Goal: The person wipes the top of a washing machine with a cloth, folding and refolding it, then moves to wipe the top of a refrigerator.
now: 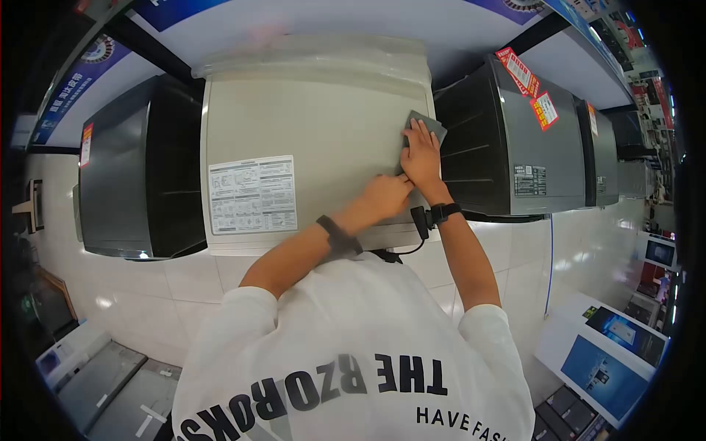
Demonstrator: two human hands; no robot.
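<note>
Under my hands is the flat beige top of a large boxy appliance point(331, 132), with a white printed label point(252, 195) at its left. My right hand point(422, 158) presses a dark grey cloth point(435, 126) against the top's right edge, its fingers stretched along the cloth. My left hand point(387, 197) is curled, a little blurred, close beside the right wrist near the same edge. Whether it holds anything is hidden. A black band with a small box and cable point(434, 216) is on my right wrist, and a dark band point(339, 234) on my left.
Clear plastic film point(316, 62) covers the appliance's back part. Dark grey appliances stand close on the left point(114, 176) and right point(540, 140), with red-edged tags. Boxes lie at lower left point(103, 382), and a white display stand point(588, 353) is at lower right on the tiled floor.
</note>
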